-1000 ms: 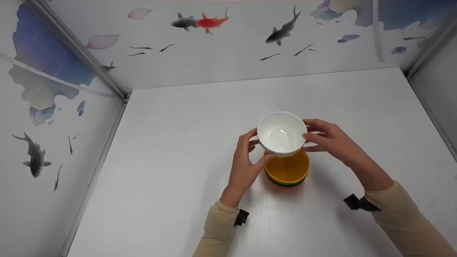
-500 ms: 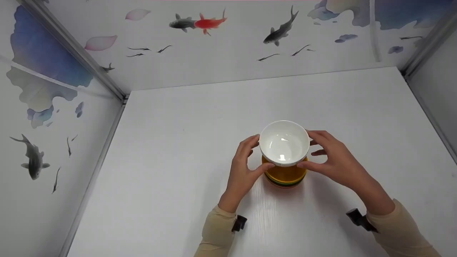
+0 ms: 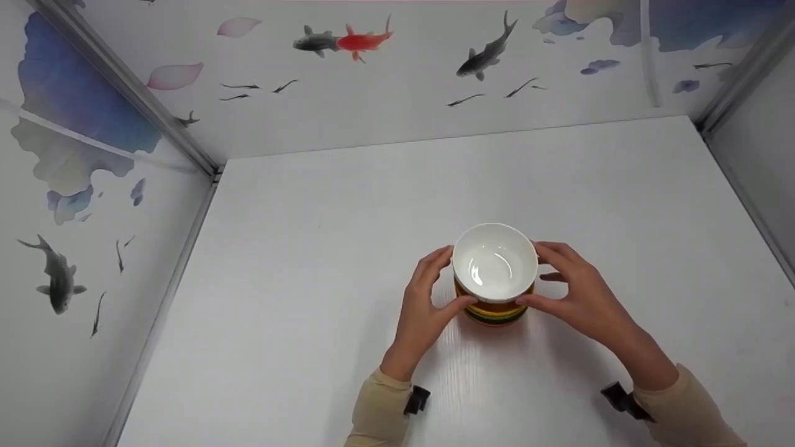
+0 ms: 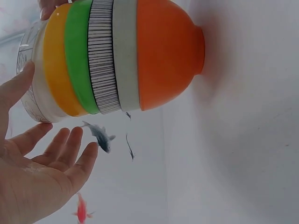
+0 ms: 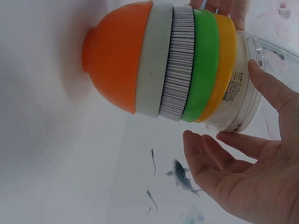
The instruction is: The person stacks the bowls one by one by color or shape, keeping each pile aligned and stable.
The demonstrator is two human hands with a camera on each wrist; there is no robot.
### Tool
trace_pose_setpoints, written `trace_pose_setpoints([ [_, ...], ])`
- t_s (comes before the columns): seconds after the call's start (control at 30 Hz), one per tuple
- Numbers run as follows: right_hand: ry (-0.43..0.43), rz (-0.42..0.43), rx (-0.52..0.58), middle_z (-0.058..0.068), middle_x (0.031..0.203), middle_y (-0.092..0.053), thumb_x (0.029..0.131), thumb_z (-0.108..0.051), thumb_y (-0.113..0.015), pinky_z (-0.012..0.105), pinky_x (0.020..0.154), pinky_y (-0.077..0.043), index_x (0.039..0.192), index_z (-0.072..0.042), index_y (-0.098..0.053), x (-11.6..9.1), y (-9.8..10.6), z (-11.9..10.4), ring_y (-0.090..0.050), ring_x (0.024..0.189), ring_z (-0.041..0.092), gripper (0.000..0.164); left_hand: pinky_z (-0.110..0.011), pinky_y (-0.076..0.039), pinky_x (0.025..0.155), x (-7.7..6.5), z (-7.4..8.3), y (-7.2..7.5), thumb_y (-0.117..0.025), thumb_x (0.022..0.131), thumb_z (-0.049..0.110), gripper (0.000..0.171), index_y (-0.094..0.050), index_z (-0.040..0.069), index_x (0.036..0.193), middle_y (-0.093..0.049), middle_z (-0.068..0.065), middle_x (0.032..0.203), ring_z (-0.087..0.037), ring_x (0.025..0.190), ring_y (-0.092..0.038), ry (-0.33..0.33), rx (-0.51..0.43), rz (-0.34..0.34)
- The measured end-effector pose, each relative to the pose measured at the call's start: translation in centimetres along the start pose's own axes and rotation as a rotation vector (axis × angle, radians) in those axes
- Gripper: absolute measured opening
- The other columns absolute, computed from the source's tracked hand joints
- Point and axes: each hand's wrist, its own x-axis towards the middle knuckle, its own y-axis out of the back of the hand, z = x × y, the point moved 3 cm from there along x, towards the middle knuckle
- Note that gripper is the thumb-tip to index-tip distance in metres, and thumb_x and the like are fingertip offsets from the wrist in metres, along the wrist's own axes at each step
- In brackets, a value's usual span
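A white bowl (image 3: 495,261) with thin dark line patterns on its outside sits at the top of a nested stack. Below it in the left wrist view come a yellow bowl (image 4: 58,60), a green bowl (image 4: 78,56), a black-and-white striped bowl (image 4: 101,56), a pale grey bowl (image 4: 125,56) and an orange bowl (image 4: 166,56) at the bottom. My left hand (image 3: 422,313) holds the white bowl's left side between thumb and forefinger. From the right, my right hand (image 3: 584,298) grips it likewise, thumb at the near side. The other fingers of both hands extend beside the stack.
The stack stands on a white table (image 3: 310,279). A back wall (image 3: 385,93) with painted fish and a similar left wall (image 3: 93,248) border it. A plain panel (image 3: 758,161) rises on the right.
Both hands have brought the white bowl down and nearer onto the yellow bowl, which it now mostly covers in the head view. My right thumb has shifted to the bowl's near side.
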Motion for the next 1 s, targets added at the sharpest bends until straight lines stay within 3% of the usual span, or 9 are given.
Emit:
trace_pose_setpoints([
  [0.2, 0.0, 0.002, 0.012, 0.007, 0.139, -0.054, 0.078, -0.029, -0.085, 0.046, 0.091, -0.059, 0.146, -0.014, -0.05, -0.4, -0.3, 0.2, -0.058, 0.121, 0.025, 0.078, -0.042, -0.048, 0.111, -0.5, -0.1, -0.2, -0.079, 0.084, 0.034, 0.078, -0.043, 0.015, 0.151, -0.048, -0.003, 0.15, -0.019, 0.136, -0.051, 0.011, 0.002, -0.007],
  [0.4, 0.013, 0.017, 0.017, 0.0, 0.137, -0.059, 0.076, -0.025, -0.087, 0.028, 0.091, -0.059, 0.145, -0.017, -0.051, -0.9, -0.6, 0.5, -0.057, 0.119, 0.008, 0.078, -0.041, -0.048, 0.111, -0.9, -0.2, -0.5, -0.079, 0.084, 0.036, 0.077, -0.044, 0.014, 0.15, -0.052, -0.003, 0.148, -0.019, 0.135, -0.052, 0.023, 0.009, -0.015],
  [0.47, 0.014, 0.023, 0.027, -0.001, 0.136, -0.06, 0.076, -0.024, -0.087, 0.027, 0.092, -0.059, 0.145, -0.017, -0.052, -1.0, -0.7, 0.6, -0.055, 0.118, 0.002, 0.078, -0.04, -0.048, 0.111, -0.9, -0.3, -0.6, -0.078, 0.085, 0.036, 0.077, -0.044, 0.013, 0.149, -0.054, -0.003, 0.147, -0.019, 0.136, -0.052, 0.026, 0.009, -0.021],
  [0.73, -0.014, 0.013, 0.054, -0.004, 0.138, -0.059, 0.077, -0.029, -0.087, 0.037, 0.094, -0.058, 0.143, -0.019, -0.053, -1.4, -1.1, 1.2, -0.054, 0.119, -0.003, 0.075, -0.04, -0.049, 0.11, -1.2, -0.6, -0.8, -0.078, 0.085, 0.037, 0.076, -0.045, 0.012, 0.149, -0.054, -0.004, 0.147, -0.02, 0.136, -0.052, 0.013, 0.016, -0.031],
  [1.0, -0.036, -0.005, 0.07, -0.005, 0.141, -0.056, 0.078, -0.033, -0.085, 0.034, 0.097, -0.057, 0.145, -0.02, -0.049, -1.6, -1.6, 1.8, -0.051, 0.122, -0.004, 0.078, -0.043, -0.05, 0.109, -1.4, -0.9, -0.9, -0.077, 0.085, 0.036, 0.077, -0.042, 0.015, 0.15, -0.052, -0.003, 0.148, -0.02, 0.137, -0.051, 0.027, -0.012, -0.052],
])
